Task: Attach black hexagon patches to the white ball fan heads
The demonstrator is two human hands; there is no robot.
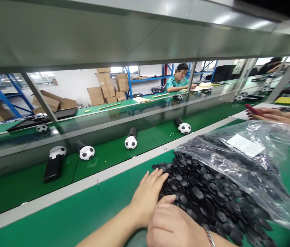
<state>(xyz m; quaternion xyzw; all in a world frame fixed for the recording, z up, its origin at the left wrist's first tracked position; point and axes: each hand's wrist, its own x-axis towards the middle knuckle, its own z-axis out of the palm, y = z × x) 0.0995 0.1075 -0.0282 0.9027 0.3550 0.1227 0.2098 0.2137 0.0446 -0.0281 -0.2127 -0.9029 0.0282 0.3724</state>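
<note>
1. Left hand (147, 197): bare, no ring or glove; forearm behind fingers (157, 176) bare, no sleeve in view.
2. Right hand (172, 224): bare; thin silver chain bracelet (209, 236) at wrist, just behind fingers.

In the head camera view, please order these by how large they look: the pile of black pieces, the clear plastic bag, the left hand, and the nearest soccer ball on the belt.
1. Bag and pile: alike, overlapping, so unranked.
2. Left hand, enlarged by nearness.
3. Ball.

Bare green table (57, 223) left, black parts heap (211, 195) blocking right
</note>
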